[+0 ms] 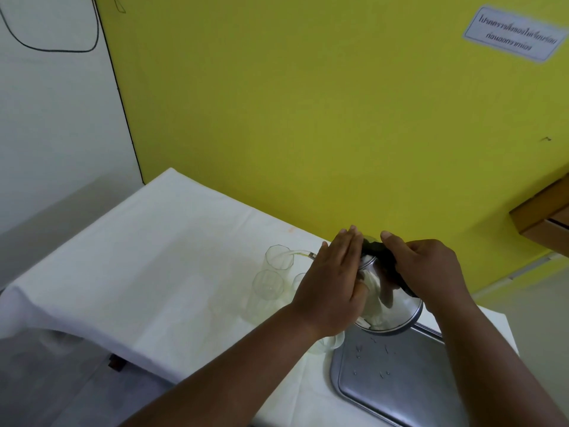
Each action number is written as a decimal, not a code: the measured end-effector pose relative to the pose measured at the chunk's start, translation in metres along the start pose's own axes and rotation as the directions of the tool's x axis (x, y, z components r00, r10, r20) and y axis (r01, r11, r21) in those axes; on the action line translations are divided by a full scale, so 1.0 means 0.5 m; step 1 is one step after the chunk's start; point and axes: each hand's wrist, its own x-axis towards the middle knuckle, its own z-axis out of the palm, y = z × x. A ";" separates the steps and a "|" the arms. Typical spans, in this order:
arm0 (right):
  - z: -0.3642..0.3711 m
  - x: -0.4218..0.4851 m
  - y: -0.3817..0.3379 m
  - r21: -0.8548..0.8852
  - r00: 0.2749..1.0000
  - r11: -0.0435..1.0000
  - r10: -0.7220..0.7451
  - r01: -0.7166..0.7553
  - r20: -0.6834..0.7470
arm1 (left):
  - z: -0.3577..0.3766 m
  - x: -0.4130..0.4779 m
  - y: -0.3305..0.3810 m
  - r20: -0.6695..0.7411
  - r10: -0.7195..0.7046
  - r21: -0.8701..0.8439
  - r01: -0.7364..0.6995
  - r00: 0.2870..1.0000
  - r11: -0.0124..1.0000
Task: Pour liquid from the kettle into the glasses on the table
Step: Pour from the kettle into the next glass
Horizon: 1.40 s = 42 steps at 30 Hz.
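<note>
A shiny steel kettle (395, 306) with a black handle is tilted left over the table, and a pale stream runs from its spout into the far clear glass (278, 257). My right hand (431, 268) grips the black handle. Laid flat, fingers together, my left hand (332, 282) presses on the kettle's lid and side. A second glass (267, 286) stands just in front of the first. A third glass (299, 280) is mostly hidden behind my left hand. Another glass (331, 343) shows under my left wrist.
A steel tray (391, 383) with water drops lies at the near right of the white-clothed table (154, 257). The yellow wall (308, 118) stands right behind the table. A wooden shelf (545, 217) juts out at the right. The table's left edge drops off near me.
</note>
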 end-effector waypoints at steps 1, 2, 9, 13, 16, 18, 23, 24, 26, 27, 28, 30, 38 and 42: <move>-0.001 0.000 0.000 -0.005 1.000 1.000 -0.001 0.001 -0.002 | 0.000 0.000 0.001 -0.001 0.001 -0.004 -0.001 1.000 1.000; -0.002 0.000 0.001 -0.010 1.000 1.000 -0.003 0.002 -0.005 | 0.000 0.001 0.002 0.000 0.000 -0.007 0.000 1.000 1.000; -0.014 0.000 0.002 -0.048 1.000 0.999 -0.007 0.006 -0.021 | 0.003 0.002 0.007 0.001 0.006 -0.006 -0.006 1.000 1.000; -0.020 0.000 0.001 -0.061 1.000 0.998 -0.019 0.017 -0.022 | 0.002 0.003 0.011 -0.001 0.013 -0.008 -0.013 1.000 1.000; -0.023 0.000 0.003 -0.063 1.000 0.998 -0.013 0.011 -0.025 | 0.002 0.004 0.012 -0.001 0.014 -0.008 -0.014 1.000 1.000; -0.024 0.000 0.003 -0.063 1.000 0.998 -0.009 0.007 -0.025 | 0.001 0.004 0.014 0.000 0.013 -0.010 -0.013 1.000 1.000; -0.025 0.000 0.003 -0.068 1.000 0.998 -0.010 0.009 -0.022 | 0.001 0.002 0.017 -0.001 0.013 -0.028 -0.013 1.000 1.000; -0.026 -0.001 0.003 -0.073 1.000 0.997 -0.010 0.009 -0.019 | 0.002 0.001 0.018 -0.003 0.014 -0.028 -0.014 1.000 1.000; -0.028 -0.003 0.003 -0.080 1.000 0.997 -0.010 0.008 -0.013 | 0.002 0.000 0.018 -0.006 0.019 -0.019 -0.019 1.000 1.000; -0.029 -0.004 0.003 -0.080 1.000 0.997 -0.010 0.009 -0.012 | 0.002 0.000 0.018 -0.006 0.019 -0.016 -0.019 1.000 1.000; -0.030 -0.005 0.003 -0.079 1.000 0.997 -0.013 0.012 -0.014 | 0.002 -0.001 0.018 -0.005 0.018 -0.016 -0.018 1.000 1.000; -0.031 -0.006 0.003 -0.079 1.000 0.997 -0.019 0.018 -0.018 | 0.002 0.000 0.018 -0.005 0.015 -0.020 -0.015 1.000 1.000; -0.034 -0.011 0.006 -0.098 0.999 0.995 -0.029 0.026 -0.024 | 0.000 -0.004 0.024 -0.001 0.021 -0.025 -0.021 1.000 0.999; -0.036 -0.013 0.005 -0.108 0.999 0.994 -0.027 0.024 -0.028 | -0.001 -0.006 0.026 0.003 0.020 -0.029 -0.020 1.000 0.999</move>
